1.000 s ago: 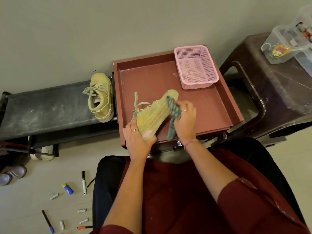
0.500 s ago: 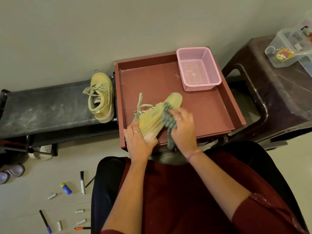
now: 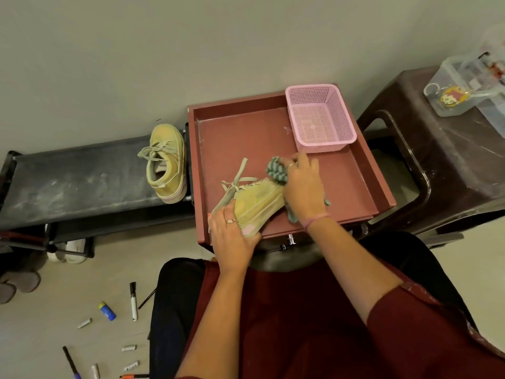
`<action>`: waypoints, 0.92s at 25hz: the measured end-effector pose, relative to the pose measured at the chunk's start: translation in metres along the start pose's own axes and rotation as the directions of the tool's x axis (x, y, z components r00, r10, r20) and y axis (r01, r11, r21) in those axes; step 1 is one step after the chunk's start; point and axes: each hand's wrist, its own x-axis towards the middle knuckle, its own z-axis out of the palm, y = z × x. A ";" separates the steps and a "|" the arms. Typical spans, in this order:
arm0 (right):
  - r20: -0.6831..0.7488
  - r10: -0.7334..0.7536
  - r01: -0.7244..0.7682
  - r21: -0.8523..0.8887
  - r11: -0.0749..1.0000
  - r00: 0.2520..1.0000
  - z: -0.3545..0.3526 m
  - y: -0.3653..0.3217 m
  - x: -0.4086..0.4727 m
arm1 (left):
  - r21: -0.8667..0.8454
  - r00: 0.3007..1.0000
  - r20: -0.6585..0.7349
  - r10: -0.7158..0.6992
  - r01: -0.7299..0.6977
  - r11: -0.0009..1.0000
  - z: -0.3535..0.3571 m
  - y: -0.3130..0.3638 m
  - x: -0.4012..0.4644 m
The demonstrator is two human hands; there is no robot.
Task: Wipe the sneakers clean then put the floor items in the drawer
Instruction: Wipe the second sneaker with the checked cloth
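Over the open red drawer [image 3: 355, 170], the left hand [image 3: 232, 236] grips the heel of a yellow sneaker [image 3: 257, 203], while the right hand [image 3: 303, 187] is closed around a grey-green cloth [image 3: 277, 172] pressed against the shoe's toe. The second sneaker [image 3: 166, 162] stands on the dark shoe rack [image 3: 82, 179] just beside the drawer, a pink basket [image 3: 321, 119] sits in the drawer's far right corner, and markers [image 3: 133, 300], a glue stick [image 3: 107, 311] and small chalk-like sticks [image 3: 84, 323] lie scattered on the floor [image 3: 41, 337].

Clear box [image 3: 453, 86], perhaps lidded, on brown stool [image 3: 426, 149]
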 end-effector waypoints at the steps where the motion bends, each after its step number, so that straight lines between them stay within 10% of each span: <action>1: -0.012 -0.027 0.028 0.044 0.999 1.000 0.002 -0.006 -0.018 | -0.005 1.000 -0.007 0.000 0.000 1.000 -0.001 0.001 0.000; 7: 0.009 -0.379 0.378 -0.098 0.921 0.925 0.006 0.010 -0.040 | -0.032 0.999 -0.028 0.023 -0.024 0.999 0.001 0.010 0.004; 10: 0.018 -0.185 0.184 -0.211 0.960 0.983 0.004 0.033 0.006 | -0.007 0.999 -0.029 0.043 -0.043 0.999 -0.003 0.006 0.000; 13: 0.109 0.116 -0.124 0.073 0.990 0.987 0.001 0.052 0.032 | -0.022 0.997 -0.042 0.066 -0.067 0.998 -0.004 0.003 -0.001; 18: 0.452 0.199 -0.471 0.638 0.609 0.869 -0.021 0.062 0.025 | -0.096 0.994 -0.032 0.106 -0.109 0.989 -0.008 -0.004 0.007; 23: 0.491 0.175 -0.508 0.709 0.489 0.853 -0.029 0.063 -0.012 | -0.156 0.988 0.041 0.151 -0.143 0.977 -0.019 -0.026 0.015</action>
